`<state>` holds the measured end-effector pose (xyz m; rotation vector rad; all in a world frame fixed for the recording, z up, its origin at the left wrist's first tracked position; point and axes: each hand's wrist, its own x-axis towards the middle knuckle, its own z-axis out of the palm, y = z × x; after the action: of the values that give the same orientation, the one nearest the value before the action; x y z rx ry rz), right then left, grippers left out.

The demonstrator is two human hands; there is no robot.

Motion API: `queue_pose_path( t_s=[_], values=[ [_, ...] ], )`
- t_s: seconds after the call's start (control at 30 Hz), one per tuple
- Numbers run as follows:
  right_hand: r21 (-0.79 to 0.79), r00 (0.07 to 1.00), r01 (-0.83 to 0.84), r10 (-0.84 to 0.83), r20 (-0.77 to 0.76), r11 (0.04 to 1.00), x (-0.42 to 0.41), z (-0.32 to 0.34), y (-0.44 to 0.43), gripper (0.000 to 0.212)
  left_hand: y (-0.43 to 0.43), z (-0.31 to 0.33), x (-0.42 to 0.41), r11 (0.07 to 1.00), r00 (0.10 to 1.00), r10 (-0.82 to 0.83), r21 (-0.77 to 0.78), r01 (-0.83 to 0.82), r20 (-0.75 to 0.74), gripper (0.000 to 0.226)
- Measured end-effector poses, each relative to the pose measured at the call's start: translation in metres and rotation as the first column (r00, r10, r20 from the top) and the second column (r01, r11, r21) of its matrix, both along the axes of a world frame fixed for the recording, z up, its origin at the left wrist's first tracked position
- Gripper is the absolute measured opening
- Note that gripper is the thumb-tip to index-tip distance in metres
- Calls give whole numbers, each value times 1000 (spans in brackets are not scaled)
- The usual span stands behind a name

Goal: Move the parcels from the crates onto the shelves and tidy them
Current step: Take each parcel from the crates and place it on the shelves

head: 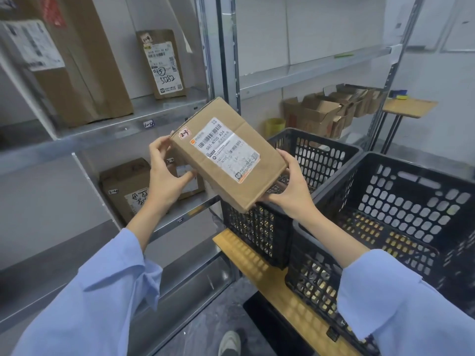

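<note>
Parcel [205,173]: one, rectangular, brown cardboard, white printed label; held tilted at frame centre, above the rim of the far crate [321,160]. Its 9 o'clock corner is pinched by the left hand [164,176], fingers above and thumb below. Its 4 o'clock end is cupped by the right hand [293,194], thumb laid along the side. Crates counted: two, black perforated plastic, the near crate [401,227] at 4 o'clock; both set on a wooden bench [244,253]. Shelved boxes [164,62] counted: four, labelled cardboard, on grey metal shelves [154,106], two at 10–11 o'clock and two at 8–9 o'clock.
</note>
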<state>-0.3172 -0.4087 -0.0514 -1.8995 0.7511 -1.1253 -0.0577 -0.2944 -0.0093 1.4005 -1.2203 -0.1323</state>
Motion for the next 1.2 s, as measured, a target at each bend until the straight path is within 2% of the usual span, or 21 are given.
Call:
queue_pose_path(
  t_s=[0.13, 0.33, 0.47, 0.57, 0.67, 0.8, 0.97, 1.07, 1.2],
  values=[
    [-4, 998, -31, 31, 62, 1000, 3, 3, 5, 85, 0, -2, -5, 999, 1000, 15, -44, -16, -25, 85],
    [7, 996, -74, 74, 41, 997, 10, 1, 7, 74, 9, 3, -2, 999, 998, 12, -41, -15, -58, 91],
    [-15, 995, -100, 100, 20, 995, 22, -3, 12, 88, 20, 4, 1, 998, 995, 5, -59, -11, -97, 86],
    [-8, 992, -122, 122, 14, 993, 32, -5, 15, 102, 29, 5, 3, 999, 1000, 12, -43, -12, -7, 71],
    [-47, 988, -152, 153, 6, 987, 43, -7, 17, 104, 41, 7, 0, 1000, 999, 6, -12, -5, 48, 68],
    [-29, 979, -205, 205, 17, 978, 54, -2, 24, 101, 58, 6, 4, 999, 999, 15, 45, -17, 43, 76],
    [12, 948, -317, 317, -1, 948, 72, -1, 35, 107, 84, 3, 15, 993, 992, 52, 102, -64, 113, 75],
    [23, 927, -374, 375, -32, 927, 88, 2, 46, 115, 103, 4, 20, 990, 995, 58, 123, -67, 80, 70],
    [42, 902, -422, 424, -77, 905, 113, 2, 64, 132, 136, -1, 34, 980, 996, 87, 178, -87, 10, 74]
  ],
)
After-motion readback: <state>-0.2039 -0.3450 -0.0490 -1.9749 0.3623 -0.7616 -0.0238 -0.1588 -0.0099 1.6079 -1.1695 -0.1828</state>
